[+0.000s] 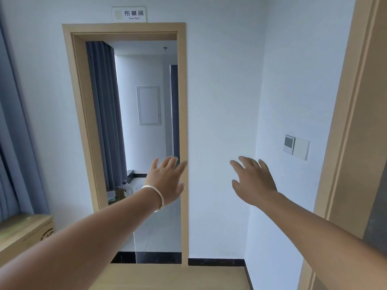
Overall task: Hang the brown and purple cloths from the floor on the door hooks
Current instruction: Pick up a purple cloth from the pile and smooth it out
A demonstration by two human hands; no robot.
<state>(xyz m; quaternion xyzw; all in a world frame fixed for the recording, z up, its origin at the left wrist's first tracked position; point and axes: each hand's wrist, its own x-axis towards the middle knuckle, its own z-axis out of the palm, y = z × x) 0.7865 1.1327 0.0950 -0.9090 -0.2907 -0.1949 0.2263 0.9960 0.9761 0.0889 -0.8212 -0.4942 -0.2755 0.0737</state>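
Both my arms stretch forward at chest height. My left hand (167,181), with a silver bangle on its wrist, is spread and holds nothing; it lies in front of the right post of an open doorway (184,126). My right hand (254,182) is spread too and empty, in front of the white wall. No brown or purple cloth shows in the head view, and no door hooks are visible.
A tan door frame (343,126) rises at the far right. Wall switch panels (296,147) sit beside it. Grey curtains (14,143) hang at the left above a wooden cabinet (27,229). Through the doorway are another curtain, a white jug (125,186) and tiled floor.
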